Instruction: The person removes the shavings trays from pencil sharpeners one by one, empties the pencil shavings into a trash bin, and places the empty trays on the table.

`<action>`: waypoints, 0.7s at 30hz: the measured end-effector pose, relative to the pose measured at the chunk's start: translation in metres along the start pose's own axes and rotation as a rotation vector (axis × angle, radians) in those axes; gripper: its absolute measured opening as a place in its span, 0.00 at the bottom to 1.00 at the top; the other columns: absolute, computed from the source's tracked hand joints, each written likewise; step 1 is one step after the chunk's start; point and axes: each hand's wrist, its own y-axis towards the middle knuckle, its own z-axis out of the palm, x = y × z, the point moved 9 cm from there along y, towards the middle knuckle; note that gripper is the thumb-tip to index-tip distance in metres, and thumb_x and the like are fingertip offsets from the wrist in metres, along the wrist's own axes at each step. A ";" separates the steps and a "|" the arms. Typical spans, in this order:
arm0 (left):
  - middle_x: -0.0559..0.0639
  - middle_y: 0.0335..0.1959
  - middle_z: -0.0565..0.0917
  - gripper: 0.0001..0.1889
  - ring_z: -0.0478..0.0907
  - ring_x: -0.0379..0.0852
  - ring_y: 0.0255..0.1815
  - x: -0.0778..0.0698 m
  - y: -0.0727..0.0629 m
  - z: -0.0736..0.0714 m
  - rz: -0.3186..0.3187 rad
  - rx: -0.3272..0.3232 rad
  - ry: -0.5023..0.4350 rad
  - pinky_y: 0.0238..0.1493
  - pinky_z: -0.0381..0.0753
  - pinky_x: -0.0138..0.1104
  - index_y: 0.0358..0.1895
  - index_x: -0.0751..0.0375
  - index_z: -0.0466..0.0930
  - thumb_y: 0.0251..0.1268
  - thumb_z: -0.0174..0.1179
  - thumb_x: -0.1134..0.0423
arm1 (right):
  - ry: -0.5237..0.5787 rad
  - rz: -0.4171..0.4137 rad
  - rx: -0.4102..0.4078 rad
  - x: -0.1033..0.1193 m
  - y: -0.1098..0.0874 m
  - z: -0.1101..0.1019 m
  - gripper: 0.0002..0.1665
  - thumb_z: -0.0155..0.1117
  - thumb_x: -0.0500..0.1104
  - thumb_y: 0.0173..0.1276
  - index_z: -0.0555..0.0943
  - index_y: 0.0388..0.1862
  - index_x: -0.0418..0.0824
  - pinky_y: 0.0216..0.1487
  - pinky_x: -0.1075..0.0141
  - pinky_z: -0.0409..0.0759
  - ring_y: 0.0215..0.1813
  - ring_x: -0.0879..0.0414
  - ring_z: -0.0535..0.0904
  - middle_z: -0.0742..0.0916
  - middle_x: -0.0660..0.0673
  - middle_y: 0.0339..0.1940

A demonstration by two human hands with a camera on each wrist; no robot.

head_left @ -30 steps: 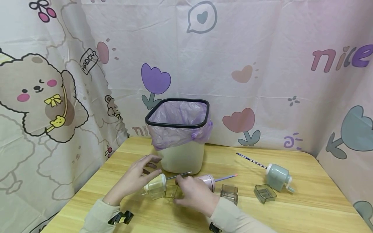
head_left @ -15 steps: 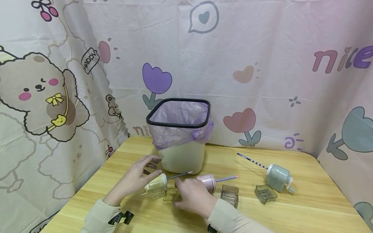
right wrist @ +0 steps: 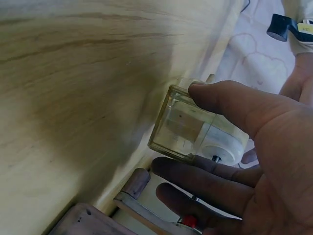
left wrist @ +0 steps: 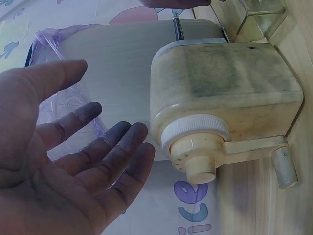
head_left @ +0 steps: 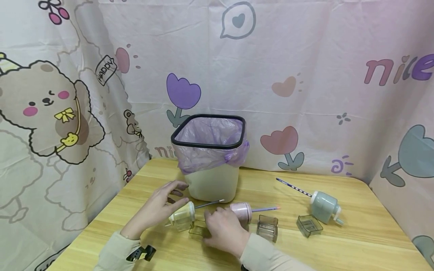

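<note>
My left hand [head_left: 154, 209] is held with its fingers loosely spread, beside a pale yellow crank pencil sharpener [head_left: 183, 216] lying on the table. A dark pencil [head_left: 207, 204] sticks out of that sharpener. In the left wrist view the sharpener's crank [left wrist: 249, 151] faces the hand, and nothing lies in the palm. My right hand [head_left: 225, 230] has thumb and forefinger on opposite edges of a clear yellowish shavings tray [right wrist: 178, 127], low over the tabletop. Just behind the right hand lies a pink sharpener [head_left: 241, 212] with a purple pencil [head_left: 264, 209] in it.
A white waste bin [head_left: 213, 184] with a purple liner stands behind the sharpeners. To the right are a smoky clear tray [head_left: 268, 228], a second one [head_left: 309, 225] and a grey-green sharpener [head_left: 324, 207] with a patterned pencil [head_left: 293, 187]. A printed cloth hangs behind the table.
The yellowish tray has gone from a tilted pose to lying flatter at the table, in the right hand's fingers. The right hand has shifted slightly; the left hand keeps its place.
</note>
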 end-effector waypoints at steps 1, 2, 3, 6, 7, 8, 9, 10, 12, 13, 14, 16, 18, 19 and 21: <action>0.50 0.61 0.86 0.21 0.87 0.57 0.57 0.000 0.000 0.000 0.000 0.001 -0.002 0.50 0.89 0.35 0.66 0.56 0.80 0.77 0.67 0.53 | -0.010 -0.001 -0.006 0.000 0.000 0.000 0.33 0.84 0.69 0.51 0.85 0.41 0.47 0.35 0.67 0.79 0.32 0.59 0.80 0.83 0.55 0.22; 0.50 0.61 0.86 0.21 0.87 0.58 0.58 0.000 0.000 0.001 0.000 0.002 -0.004 0.50 0.89 0.34 0.66 0.56 0.80 0.77 0.67 0.53 | -0.017 -0.001 -0.014 0.000 0.000 0.000 0.32 0.84 0.69 0.50 0.85 0.39 0.47 0.35 0.67 0.78 0.32 0.59 0.79 0.83 0.55 0.22; 0.50 0.61 0.86 0.21 0.87 0.58 0.58 0.000 0.001 0.001 0.000 0.002 -0.006 0.50 0.89 0.34 0.66 0.56 0.80 0.77 0.67 0.53 | -0.023 -0.001 -0.020 0.001 -0.001 0.000 0.32 0.84 0.69 0.50 0.84 0.38 0.48 0.34 0.67 0.77 0.32 0.59 0.79 0.83 0.56 0.22; 0.50 0.61 0.86 0.21 0.86 0.58 0.58 0.000 0.001 0.001 0.002 0.002 -0.011 0.49 0.88 0.34 0.67 0.56 0.80 0.77 0.67 0.54 | -0.029 0.001 -0.029 0.001 -0.001 0.001 0.30 0.85 0.69 0.50 0.83 0.35 0.50 0.33 0.68 0.73 0.33 0.59 0.77 0.83 0.56 0.22; 0.50 0.61 0.86 0.21 0.87 0.57 0.58 0.000 0.002 0.001 0.003 0.003 -0.012 0.49 0.88 0.34 0.67 0.56 0.79 0.77 0.67 0.54 | -0.030 0.002 -0.028 0.001 -0.002 0.002 0.30 0.85 0.69 0.50 0.82 0.34 0.50 0.33 0.68 0.72 0.33 0.59 0.77 0.83 0.57 0.22; 0.50 0.61 0.86 0.21 0.86 0.57 0.58 0.000 0.002 0.002 0.004 0.004 -0.015 0.49 0.88 0.34 0.67 0.56 0.79 0.77 0.67 0.54 | -0.033 0.003 -0.028 0.001 -0.002 0.002 0.30 0.85 0.69 0.50 0.82 0.34 0.50 0.33 0.68 0.71 0.33 0.59 0.77 0.83 0.57 0.23; 0.50 0.61 0.86 0.21 0.86 0.57 0.58 0.000 0.002 0.002 0.005 0.006 -0.017 0.50 0.88 0.34 0.67 0.56 0.79 0.77 0.67 0.54 | -0.036 0.003 -0.026 0.001 -0.002 0.003 0.29 0.85 0.69 0.50 0.82 0.34 0.50 0.33 0.68 0.70 0.33 0.59 0.76 0.84 0.57 0.23; 0.51 0.61 0.86 0.22 0.86 0.57 0.58 0.000 0.002 0.002 0.006 0.009 -0.019 0.50 0.88 0.34 0.67 0.56 0.79 0.77 0.67 0.54 | -0.039 0.003 -0.025 0.001 -0.002 0.003 0.29 0.85 0.69 0.51 0.82 0.34 0.51 0.33 0.68 0.70 0.33 0.59 0.76 0.85 0.57 0.24; 0.51 0.62 0.86 0.22 0.86 0.57 0.58 0.000 0.002 0.003 0.004 0.013 -0.021 0.50 0.88 0.34 0.67 0.56 0.79 0.77 0.67 0.54 | -0.045 -0.001 -0.024 0.001 -0.003 0.003 0.29 0.84 0.69 0.51 0.83 0.35 0.51 0.34 0.68 0.70 0.34 0.59 0.75 0.86 0.57 0.26; 0.51 0.62 0.85 0.22 0.86 0.56 0.58 0.000 0.001 0.003 0.003 0.014 -0.021 0.50 0.88 0.34 0.68 0.56 0.79 0.77 0.67 0.54 | -0.045 -0.004 -0.024 0.001 -0.003 0.003 0.29 0.84 0.69 0.52 0.83 0.35 0.51 0.34 0.68 0.70 0.34 0.59 0.75 0.87 0.56 0.28; 0.52 0.62 0.85 0.22 0.86 0.56 0.58 -0.001 0.001 0.003 0.002 0.014 -0.022 0.51 0.88 0.34 0.68 0.56 0.79 0.77 0.67 0.54 | -0.045 -0.006 -0.024 0.001 -0.004 0.003 0.28 0.84 0.69 0.52 0.83 0.35 0.51 0.35 0.68 0.70 0.35 0.59 0.75 0.87 0.56 0.29; 0.52 0.62 0.85 0.22 0.86 0.54 0.57 -0.003 0.000 0.003 0.006 0.007 -0.011 0.51 0.89 0.34 0.68 0.56 0.79 0.77 0.67 0.54 | -0.038 -0.009 -0.032 0.000 -0.005 0.000 0.28 0.84 0.68 0.52 0.84 0.36 0.51 0.38 0.68 0.72 0.38 0.58 0.76 0.88 0.56 0.32; 0.52 0.62 0.85 0.22 0.86 0.51 0.56 -0.006 -0.001 0.003 0.023 -0.008 0.010 0.51 0.89 0.34 0.68 0.56 0.79 0.76 0.68 0.55 | -0.030 -0.012 -0.058 -0.002 -0.008 -0.005 0.27 0.83 0.68 0.52 0.85 0.36 0.51 0.41 0.67 0.76 0.42 0.57 0.78 0.88 0.55 0.35; 0.51 0.62 0.86 0.22 0.86 0.50 0.56 -0.009 -0.001 0.003 0.037 -0.018 0.025 0.51 0.89 0.34 0.68 0.56 0.79 0.75 0.69 0.56 | -0.023 -0.012 -0.070 -0.003 -0.009 -0.007 0.26 0.83 0.68 0.52 0.86 0.36 0.52 0.43 0.66 0.77 0.44 0.56 0.79 0.88 0.55 0.36; 0.51 0.61 0.86 0.23 0.86 0.48 0.54 -0.015 -0.002 0.003 0.067 -0.040 0.057 0.50 0.90 0.35 0.68 0.57 0.80 0.74 0.70 0.58 | -0.003 -0.012 -0.101 -0.006 -0.012 -0.013 0.25 0.83 0.67 0.53 0.87 0.38 0.52 0.47 0.65 0.79 0.46 0.56 0.80 0.88 0.55 0.37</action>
